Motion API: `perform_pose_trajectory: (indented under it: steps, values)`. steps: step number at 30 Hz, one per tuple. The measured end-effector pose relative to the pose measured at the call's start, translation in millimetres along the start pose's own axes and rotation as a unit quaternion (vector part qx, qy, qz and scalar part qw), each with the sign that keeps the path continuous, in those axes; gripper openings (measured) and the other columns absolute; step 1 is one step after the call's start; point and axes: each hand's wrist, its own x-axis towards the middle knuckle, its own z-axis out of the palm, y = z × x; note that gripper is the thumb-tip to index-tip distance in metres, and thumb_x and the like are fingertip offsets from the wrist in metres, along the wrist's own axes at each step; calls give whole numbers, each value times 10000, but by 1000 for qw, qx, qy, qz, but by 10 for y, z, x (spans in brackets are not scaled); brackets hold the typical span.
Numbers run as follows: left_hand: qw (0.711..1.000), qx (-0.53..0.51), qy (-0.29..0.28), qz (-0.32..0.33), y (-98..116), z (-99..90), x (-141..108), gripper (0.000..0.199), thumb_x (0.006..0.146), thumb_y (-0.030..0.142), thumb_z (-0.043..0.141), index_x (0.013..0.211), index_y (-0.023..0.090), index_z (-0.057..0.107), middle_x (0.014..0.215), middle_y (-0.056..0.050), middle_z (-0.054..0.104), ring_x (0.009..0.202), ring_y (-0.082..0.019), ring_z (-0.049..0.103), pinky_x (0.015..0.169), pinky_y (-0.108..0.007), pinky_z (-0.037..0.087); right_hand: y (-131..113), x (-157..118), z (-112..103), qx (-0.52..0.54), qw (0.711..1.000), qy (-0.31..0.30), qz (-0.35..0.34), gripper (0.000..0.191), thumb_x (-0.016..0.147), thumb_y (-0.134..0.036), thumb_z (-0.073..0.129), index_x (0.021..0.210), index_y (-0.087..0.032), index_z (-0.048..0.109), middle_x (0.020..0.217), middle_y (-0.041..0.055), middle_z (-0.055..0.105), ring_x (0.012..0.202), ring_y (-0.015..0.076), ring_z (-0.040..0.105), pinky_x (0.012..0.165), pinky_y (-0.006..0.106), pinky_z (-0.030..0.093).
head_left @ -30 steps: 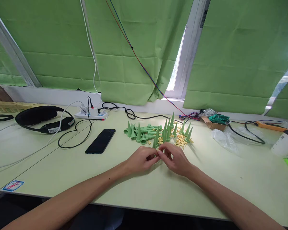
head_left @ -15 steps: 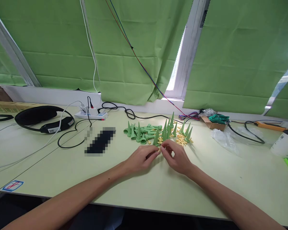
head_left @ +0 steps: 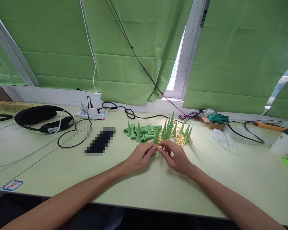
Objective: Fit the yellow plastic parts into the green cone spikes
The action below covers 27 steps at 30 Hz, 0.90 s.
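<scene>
My left hand [head_left: 141,156] and my right hand [head_left: 177,157] meet fingertip to fingertip above the table. Both are closed in a pinch around a small yellow plastic piece [head_left: 159,147], mostly covered by the fingers. A bit of green shows just below the left fingertips; I cannot tell what it belongs to. Right behind the hands, several green plastic cone-shaped spikes [head_left: 168,130] stand upright. Beyond the right fingers lies a pile of small yellow pieces [head_left: 181,140]. More green hollow spikes [head_left: 144,131] lie or stand to the left of these.
A pixelated dark object [head_left: 100,141] lies left of the hands. Farther left are a black headset [head_left: 44,119] and a white power strip [head_left: 91,113] with cables. To the right are a small cardboard box [head_left: 213,123], clear plastic bags [head_left: 224,140] and a white cup [head_left: 285,143].
The hands have shifted slightly, with the right fingers turned a little. More of the yellow piece shows between the fingertips, and a bit of green has appeared below them.
</scene>
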Motion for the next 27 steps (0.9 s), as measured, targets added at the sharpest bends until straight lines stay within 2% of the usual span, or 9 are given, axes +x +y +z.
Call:
perform_pose_trajectory:
  steps: [14, 21, 24, 27]
  values:
    - [999, 8, 18, -28, 58, -14, 6, 360, 1025, 327, 357, 729, 168, 487, 642, 34, 461, 598, -100, 407, 592, -237, 314, 11, 8, 20, -25, 999, 34, -11, 38, 961, -190, 536, 963, -188, 573, 783, 15, 610, 584, 109, 508, 542, 233, 418]
    - [999, 20, 28, -13, 50, -14, 12, 353, 1020, 307, 372, 708, 167, 463, 623, 39, 434, 580, -94, 387, 575, -240, 301, 13, 8, 16, -33, 999, 36, -5, 50, 961, -197, 532, 944, -188, 577, 763, 12, 609, 577, 109, 514, 536, 231, 416]
    - [998, 30, 56, -14, 66, -23, 15, 357, 1012, 303, 391, 692, 165, 469, 616, 36, 438, 575, -94, 389, 560, -242, 298, 24, 8, 15, -40, 998, 46, -1, 53, 963, -211, 533, 948, -189, 579, 749, 9, 605, 569, 111, 520, 531, 233, 417]
    - [994, 29, 107, -17, 79, -35, 20, 305, 995, 310, 437, 739, 167, 519, 639, 31, 467, 576, -96, 407, 549, -239, 316, 49, 11, 11, -43, 998, 54, 5, 63, 966, -228, 531, 945, -188, 575, 742, 10, 604, 552, 111, 516, 519, 237, 411]
